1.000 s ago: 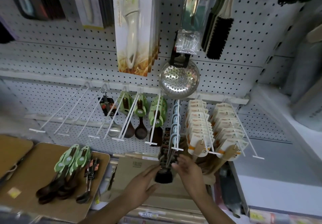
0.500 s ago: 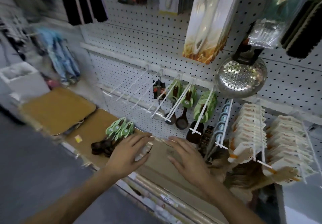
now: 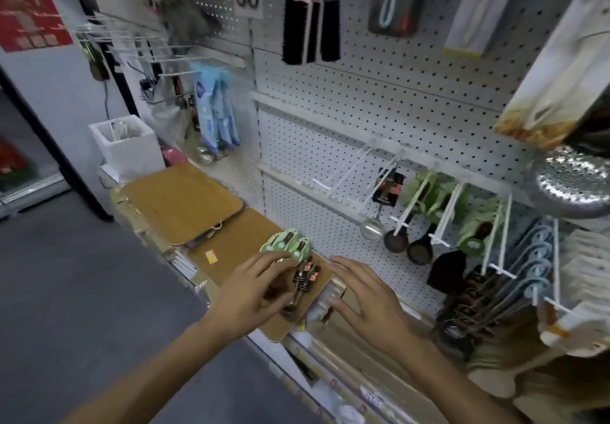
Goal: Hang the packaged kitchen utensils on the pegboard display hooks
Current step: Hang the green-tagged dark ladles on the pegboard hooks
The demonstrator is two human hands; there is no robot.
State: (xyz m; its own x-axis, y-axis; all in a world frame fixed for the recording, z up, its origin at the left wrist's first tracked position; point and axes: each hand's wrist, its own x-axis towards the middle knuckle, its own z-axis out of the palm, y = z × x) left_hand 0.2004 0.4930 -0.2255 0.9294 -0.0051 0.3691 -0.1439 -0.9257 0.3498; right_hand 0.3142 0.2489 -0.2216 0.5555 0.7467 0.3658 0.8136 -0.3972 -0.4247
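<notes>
on the near board (image 3: 237, 252) in front of us lie the packaged spoons (image 3: 286, 248), with a bundle of smaller carded utensils (image 3: 305, 276) just to their right. our left hand (image 3: 254, 295) rests over the spoons, its fingers (image 3: 264, 263) touching the packaging; our right hand (image 3: 366, 295) is to the right of the bundle, over the shelf edge. a second board (image 3: 183, 200) lies left of and behind the first. behind both stands the pegboard (image 3: 363, 100), its empty hooks (image 3: 343, 172) left of a hanging ladle (image 3: 374, 222), and further packaged spoons (image 3: 422, 222) hang to the right of that. a box (image 3: 127, 146) stands at the far left.
</notes>
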